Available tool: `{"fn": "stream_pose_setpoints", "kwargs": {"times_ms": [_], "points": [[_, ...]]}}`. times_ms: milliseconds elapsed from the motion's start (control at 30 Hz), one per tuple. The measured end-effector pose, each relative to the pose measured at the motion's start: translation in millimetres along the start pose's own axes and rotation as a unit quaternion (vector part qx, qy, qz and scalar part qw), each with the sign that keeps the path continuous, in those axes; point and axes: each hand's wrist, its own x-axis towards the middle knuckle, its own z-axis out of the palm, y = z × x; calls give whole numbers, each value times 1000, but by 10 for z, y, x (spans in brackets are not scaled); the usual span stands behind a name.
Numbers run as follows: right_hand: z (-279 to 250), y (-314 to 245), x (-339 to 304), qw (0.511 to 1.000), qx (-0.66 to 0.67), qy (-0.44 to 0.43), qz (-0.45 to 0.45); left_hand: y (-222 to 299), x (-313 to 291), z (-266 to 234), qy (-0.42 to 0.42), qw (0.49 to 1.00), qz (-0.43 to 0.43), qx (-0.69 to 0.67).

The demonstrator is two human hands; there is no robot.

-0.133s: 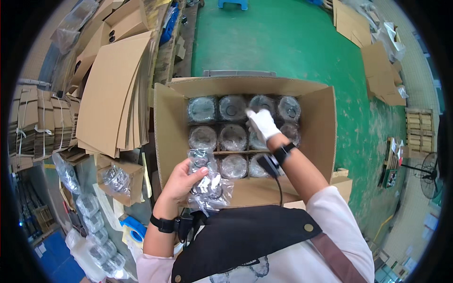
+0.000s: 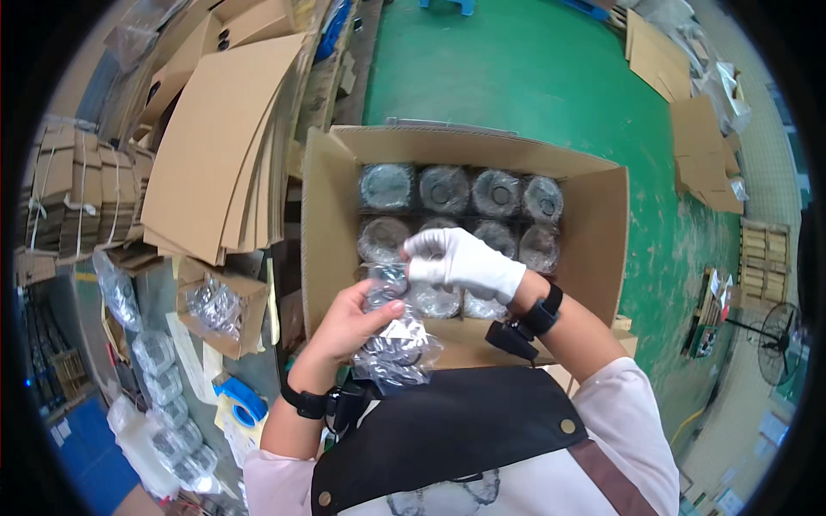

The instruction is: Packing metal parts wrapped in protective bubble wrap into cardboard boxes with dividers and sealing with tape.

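Note:
My bare left hand (image 2: 344, 322) is closed round a bunch of small clear plastic bags (image 2: 400, 340) with dark ring-like parts inside. The bunch hangs over the near left corner of a large cardboard box (image 2: 592, 224). My right hand (image 2: 469, 262), in a white glove with bare fingertips, is at the upper end of the bunch, its fingers curled in a pinch at a bag's edge. Below my hands, rows of round items in clear wrap (image 2: 444, 189) stand in the box between cardboard dividers. My right hand and the bags hide some of the nearer ones.
Flat cardboard sheets (image 2: 215, 146) stand left of the box. A small open carton (image 2: 245, 318) of bagged parts and a blue tape dispenser (image 2: 245, 402) lie at the left. Wrapped round pieces (image 2: 159, 387) line up beyond. A fan (image 2: 774, 341) stands far right.
My right hand has come back from over the far rows of the box to the bags in my left hand. The view has shifted slightly, while my left hand keeps its hold.

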Motion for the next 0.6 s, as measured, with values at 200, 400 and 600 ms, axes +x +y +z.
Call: {"fn": "stream_pose_setpoints", "kwargs": {"times_ms": [200,400,600], "points": [[-173,-108,617,993,71,97,5,9,-243,-132,-14,999,11,-27],[-13,290,715,993,-106,-15,-44,8,-434,-294,-51,998,7,21],[677,-258,98,987,-93,-128,-16,25,-543,-492,-125,992,12,14]]}}
